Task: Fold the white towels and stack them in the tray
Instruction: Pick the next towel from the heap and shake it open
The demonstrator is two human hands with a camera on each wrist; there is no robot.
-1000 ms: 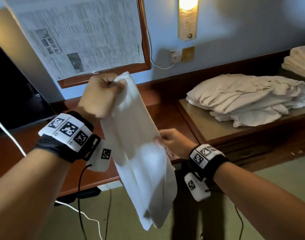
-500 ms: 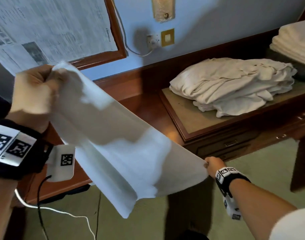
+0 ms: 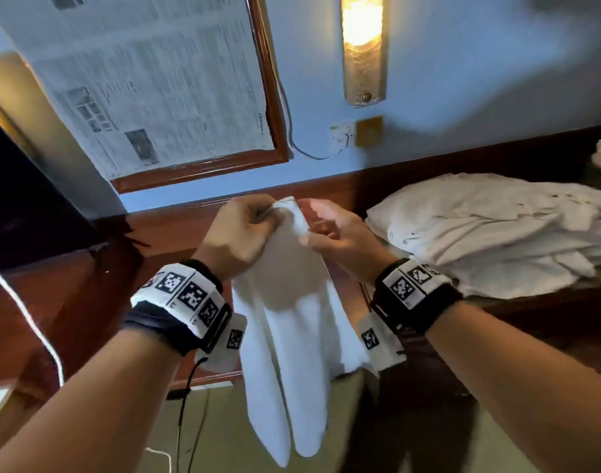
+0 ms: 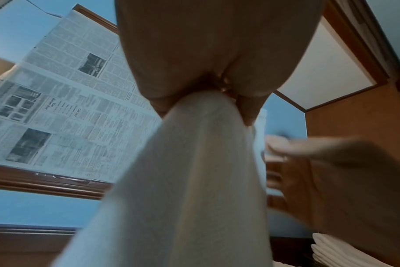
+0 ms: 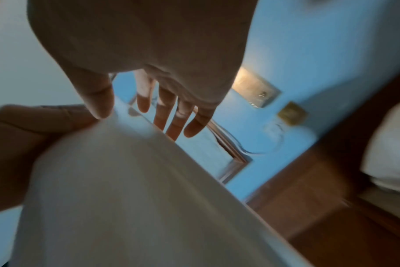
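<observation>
Both hands meet above the bench [image 3: 87, 302]: left hand [image 3: 237, 233] pinches the towel [image 3: 285, 336] top edges; right hand [image 3: 336, 233], fingers straight, touches it. Towel hangs free; pile [image 3: 497, 230] lies right.

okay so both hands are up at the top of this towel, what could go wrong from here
The right hand has straight fingers, so only the left hand grips the towel; the gathered corners might slip apart. The towel hangs in mid-air, bunched, so the fold may come out uneven.
</observation>
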